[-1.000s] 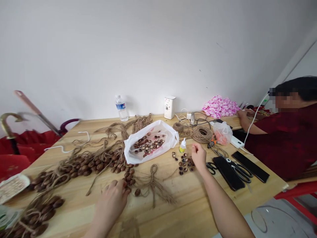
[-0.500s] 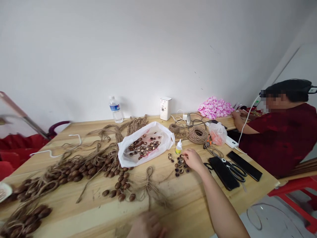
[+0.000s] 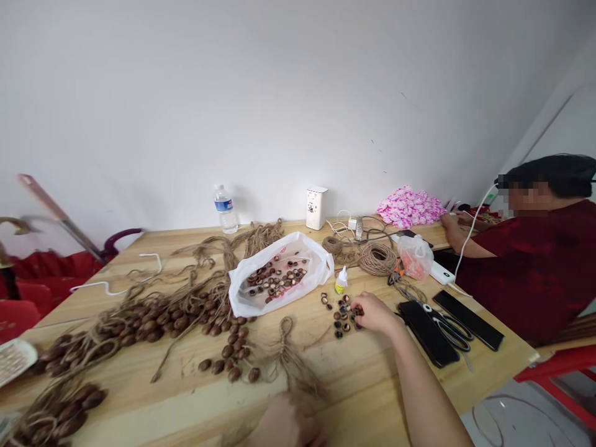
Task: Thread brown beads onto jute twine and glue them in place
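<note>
Several heaps of round brown nuts (image 3: 153, 326) were noted across the left of the wooden table (image 3: 367, 385), tangled among jute cords (image 3: 186, 298). If one cord were pulled, others could be dragged along, as many were crossed. Five or so nuts (image 3: 234, 374) were spread below the bundle; being round, these could be rolled away by a brushing hand.

White plastic bag (image 3: 325, 261): mouth gaping, split shells inside. Its thin rim could be folded inward if leaned on.

Jute tassel (image 3: 284, 347): laid just beyond the left hand (image 3: 291, 419), loose ends fanned towards it. Strands could be snagged by the fingers. That hand was blurred at the near side; whether anything was gripped could not be told.

Small glue-type bottle (image 3: 341, 282): stood upright behind the loose half-shells (image 3: 346, 326); narrow-based, so could be tipped by a careless knuckle. The half-shells were clustered beside the right hand (image 3: 375, 312), whose bent fingertips were lowered onto the cluster's right side. Whether one was pinched could not be made out. Neighbours could be scattered, being closely set.

Scissors (image 3: 447, 323): rested against a black phone (image 3: 421, 335), near the right forearm; could be nudged by a wide sweep.
</note>
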`<state>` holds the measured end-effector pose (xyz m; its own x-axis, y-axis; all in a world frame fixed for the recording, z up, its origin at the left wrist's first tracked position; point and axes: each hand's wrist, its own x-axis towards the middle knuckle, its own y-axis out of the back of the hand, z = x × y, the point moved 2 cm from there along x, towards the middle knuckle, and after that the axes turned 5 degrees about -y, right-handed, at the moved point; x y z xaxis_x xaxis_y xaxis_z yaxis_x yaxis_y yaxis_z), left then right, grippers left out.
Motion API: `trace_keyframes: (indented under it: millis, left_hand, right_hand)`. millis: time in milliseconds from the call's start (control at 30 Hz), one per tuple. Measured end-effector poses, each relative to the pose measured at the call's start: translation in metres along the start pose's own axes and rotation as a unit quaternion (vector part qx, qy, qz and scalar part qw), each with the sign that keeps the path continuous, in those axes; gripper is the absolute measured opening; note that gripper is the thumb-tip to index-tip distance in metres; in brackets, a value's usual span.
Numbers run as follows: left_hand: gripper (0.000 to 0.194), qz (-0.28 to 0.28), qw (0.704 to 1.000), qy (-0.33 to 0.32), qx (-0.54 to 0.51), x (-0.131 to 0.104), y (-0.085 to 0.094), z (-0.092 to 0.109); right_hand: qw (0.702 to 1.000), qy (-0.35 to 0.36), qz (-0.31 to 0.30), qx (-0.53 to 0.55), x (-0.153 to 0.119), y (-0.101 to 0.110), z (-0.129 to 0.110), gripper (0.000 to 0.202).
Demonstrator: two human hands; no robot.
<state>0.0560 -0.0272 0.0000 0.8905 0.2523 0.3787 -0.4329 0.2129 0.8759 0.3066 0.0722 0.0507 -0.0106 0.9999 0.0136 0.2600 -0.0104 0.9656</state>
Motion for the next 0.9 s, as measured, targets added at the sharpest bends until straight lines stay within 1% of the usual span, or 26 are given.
trace_keyframes:
  millis: [100, 200, 267, 300, 333, 367, 400, 433, 467, 500, 533, 567, 600, 633, 700, 767, 800, 833, 867, 900]
  left_hand:
    - [0.031, 0.013, 1.000, -0.009, -0.001, -0.001, 0.000, -0.001]
    - [0.032, 0.012, 0.999, -0.006, -0.029, -0.001, 0.004, -0.001]
    - [0.033, 0.008, 0.996, 0.018, -0.086, -0.001, 0.010, 0.000]
    - [0.034, 0.018, 0.991, 0.044, -0.126, -0.001, 0.013, -0.001]
    - [0.034, 0.042, 0.981, 0.078, -0.172, -0.002, 0.016, -0.002]
    - [0.034, 0.084, 0.963, 0.123, -0.225, -0.003, 0.018, -0.004]
    - [0.032, 0.136, 0.933, 0.174, -0.285, -0.004, 0.019, -0.007]
    - [0.030, 0.183, 0.891, 0.225, -0.349, -0.006, 0.018, -0.010]
    - [0.030, 0.227, 0.834, 0.278, -0.419, -0.007, 0.015, -0.014]
    - [0.037, 0.267, 0.768, 0.319, -0.486, -0.008, 0.012, -0.018]
    - [0.045, 0.285, 0.712, 0.340, -0.544, -0.008, 0.008, -0.021]
    - [0.052, 0.289, 0.674, 0.345, -0.586, -0.007, 0.005, -0.023]
    - [0.052, 0.290, 0.649, 0.353, -0.608, -0.006, 0.003, -0.024]
    - [0.048, 0.288, 0.632, 0.362, -0.622, -0.004, 0.002, -0.025]
    - [0.037, 0.289, 0.607, 0.386, -0.632, -0.002, 0.003, -0.026]
    - [0.032, 0.298, 0.577, 0.411, -0.640, 0.000, 0.006, -0.025]
    - [0.031, 0.305, 0.560, 0.418, -0.647, 0.001, 0.008, -0.024]
    - [0.031, 0.314, 0.545, 0.420, -0.654, 0.002, 0.009, -0.024]
    - [0.031, 0.325, 0.532, 0.418, -0.660, 0.002, 0.011, -0.024]
    - [0.032, 0.339, 0.522, 0.413, -0.665, 0.003, 0.012, -0.025]
  right_hand:
    - [1.000, 0.000, -0.005, -0.005, -0.003, -0.003, -0.007, 0.023]
    - [1.000, -0.001, 0.009, -0.004, -0.003, -0.001, -0.013, 0.018]
    - [1.000, 0.004, 0.025, 0.001, -0.004, 0.005, -0.018, 0.016]
    - [0.999, 0.009, 0.035, 0.004, -0.005, 0.009, -0.022, 0.016]
    - [0.999, 0.019, 0.043, 0.014, -0.006, 0.013, -0.026, 0.017]
    - [0.998, 0.038, 0.046, 0.032, -0.009, 0.016, -0.033, 0.019]
    - [0.995, 0.064, 0.044, 0.057, -0.013, 0.017, -0.041, 0.021]
    - [0.988, 0.106, 0.034, 0.108, -0.017, 0.017, -0.052, 0.024]
    - [0.975, 0.160, 0.011, 0.157, -0.023, 0.014, -0.064, 0.025]
    - [0.961, 0.206, -0.009, 0.187, -0.029, 0.010, -0.076, 0.024]
    - [0.948, 0.247, -0.027, 0.200, -0.036, 0.003, -0.088, 0.025]
    - [0.939, 0.279, -0.038, 0.199, -0.042, -0.004, -0.100, 0.027]
    - [0.933, 0.303, -0.043, 0.188, -0.047, -0.012, -0.109, 0.028]
    - [0.931, 0.316, -0.046, 0.176, -0.051, -0.020, -0.117, 0.025]
    - [0.930, 0.324, -0.047, 0.165, -0.056, -0.032, -0.125, 0.024]
    - [0.923, 0.333, -0.062, 0.183, -0.055, -0.036, -0.124, 0.025]
    - [0.919, 0.330, -0.067, 0.203, -0.053, -0.036, -0.120, 0.023]
    - [0.919, 0.315, -0.062, 0.228, -0.048, -0.033, -0.113, 0.021]
    - [0.927, 0.277, -0.033, 0.252, -0.040, -0.029, -0.104, 0.018]
    - [0.938, 0.215, 0.029, 0.271, -0.030, -0.024, -0.092, 0.013]
